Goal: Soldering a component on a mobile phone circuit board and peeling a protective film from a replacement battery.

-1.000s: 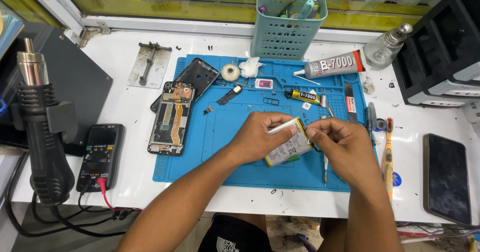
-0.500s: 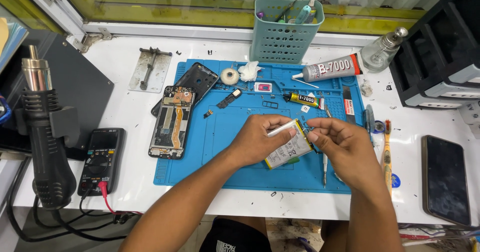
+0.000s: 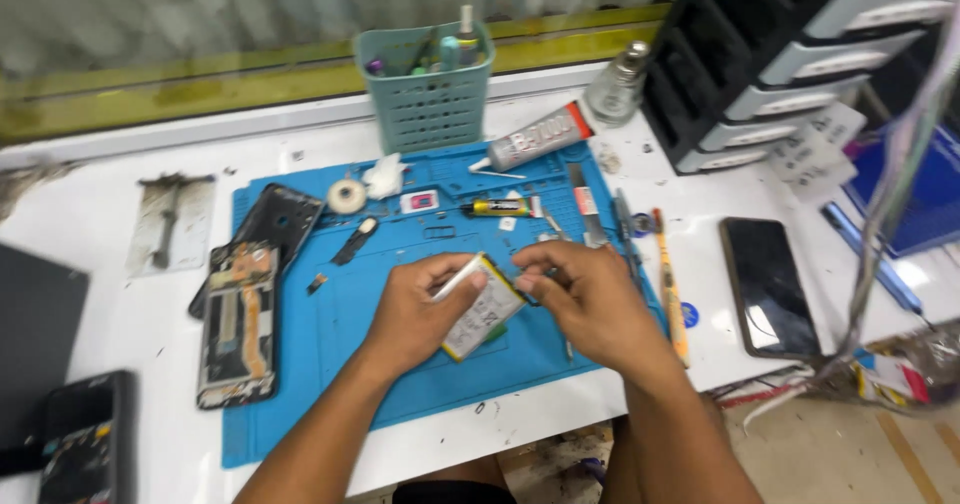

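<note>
- White table [image 3: 120,314], carrying blue work mat [image 3: 330,344] mid-frame; dark drawer rack [image 3: 760,74] far right, teal basket [image 3: 425,94] of tools at the back edge.
- Opened phone frame [image 3: 238,324] lying on mat's left edge, long axis running near-to-far; well apart from both hands. Dark back cover [image 3: 270,229] just beyond it, overlapping.
- Second phone [image 3: 765,286], screen up, off the mat to the right on bare table.
- Phone battery [image 3: 485,314], held over mat centre, between both hands. Long axis diagonal: low end toward near-left, high end toward far-right. Flat face tilted up toward camera.
- Left hand [image 3: 415,314] under and behind battery's left long side; grip clamped on battery, with a thin pale strip or tool [image 3: 455,279] pinched against its top edge. Cannot tell which.
- Right hand [image 3: 590,299] at battery's far-right corner, fingers closed together on that end; exact contact hidden by knuckles.
- Both hands touching battery; left carrying most of its length, right only the upper end.
- Glue tube [image 3: 535,142], small yellow tube [image 3: 495,207], tape roll [image 3: 347,196] farther back on mat, untouched.
</note>
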